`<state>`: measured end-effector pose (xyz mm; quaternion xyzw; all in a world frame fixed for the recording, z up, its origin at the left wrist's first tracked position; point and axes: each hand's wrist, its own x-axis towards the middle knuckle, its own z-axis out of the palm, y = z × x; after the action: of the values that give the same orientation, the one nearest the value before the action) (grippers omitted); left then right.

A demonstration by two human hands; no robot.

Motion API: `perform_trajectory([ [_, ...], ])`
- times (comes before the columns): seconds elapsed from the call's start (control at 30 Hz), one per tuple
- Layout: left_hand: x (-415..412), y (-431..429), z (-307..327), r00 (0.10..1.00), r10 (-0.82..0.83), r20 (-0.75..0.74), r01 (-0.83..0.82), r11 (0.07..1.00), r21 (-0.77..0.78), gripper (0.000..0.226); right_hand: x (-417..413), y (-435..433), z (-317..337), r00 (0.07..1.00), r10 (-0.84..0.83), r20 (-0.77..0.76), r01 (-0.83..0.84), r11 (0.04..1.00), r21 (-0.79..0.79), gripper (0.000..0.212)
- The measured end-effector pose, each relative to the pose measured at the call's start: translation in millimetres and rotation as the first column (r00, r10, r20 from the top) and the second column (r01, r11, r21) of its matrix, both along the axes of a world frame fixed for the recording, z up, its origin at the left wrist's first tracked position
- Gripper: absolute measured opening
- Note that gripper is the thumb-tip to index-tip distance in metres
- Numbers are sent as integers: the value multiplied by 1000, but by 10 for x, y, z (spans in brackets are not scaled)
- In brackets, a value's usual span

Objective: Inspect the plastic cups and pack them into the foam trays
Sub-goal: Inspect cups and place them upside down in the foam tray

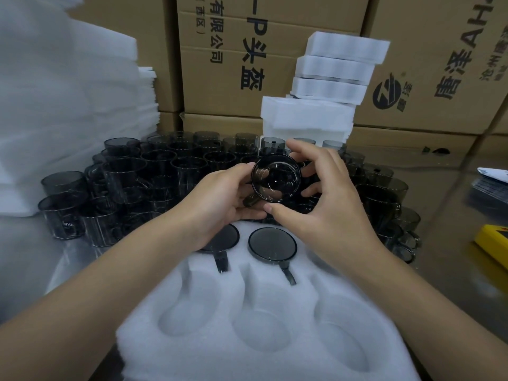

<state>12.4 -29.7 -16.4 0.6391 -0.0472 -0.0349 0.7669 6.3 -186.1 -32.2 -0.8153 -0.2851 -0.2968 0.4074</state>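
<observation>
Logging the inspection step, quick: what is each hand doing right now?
Left hand: grips the dark plastic cup from its left side.
Right hand: grips the same cup, fingers over its top, thumb under it.

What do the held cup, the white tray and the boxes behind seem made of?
Cup: smoky grey see-through plastic, glossy; its base glints and dark shapes show through. Tray: soft white foam, matte, with a fuzzy grainy surface and moulded pockets. Boxes: brown cardboard by the look, matte, printed black, with flap seams.
</observation>
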Motion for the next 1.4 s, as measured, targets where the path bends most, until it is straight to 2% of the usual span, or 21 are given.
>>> perform_trajectory([
  [0.43,58,42,-51,993,-105,56,103,994,41,33,-32,19,13,998,-28,-56,28,1000,-7,70],
  [0.57,70,42,-52,988,-134,77,132,991,33,25,-22,16,32,993,10,-119,2,995,100,64],
  [0.73,97,57,-73,986,-132,98,129,991,29,20,6,17,41,969,153,-196,-94,955,281,61],
  [0.87,98,58,-73,986,-133,98,133,991,9,18,0,2,64,948,210,-238,-123,935,333,55],
  [1.07,72,57,-62,980,-161,113,159,987,24,19,6,-45,108,951,163,-264,-68,940,333,45],
  [1.17,54,53,-50,979,-164,123,162,986,30,20,3,-37,116,943,179,-279,-81,941,330,46],
  [1.33,45,39,-65,977,-151,150,134,984,116,27,-10,-119,220,956,115,-268,-54,972,228,48],
  [1.4,41,26,-64,975,-146,170,118,979,167,34,-19,-207,304,955,82,-286,-46,990,130,48],
])
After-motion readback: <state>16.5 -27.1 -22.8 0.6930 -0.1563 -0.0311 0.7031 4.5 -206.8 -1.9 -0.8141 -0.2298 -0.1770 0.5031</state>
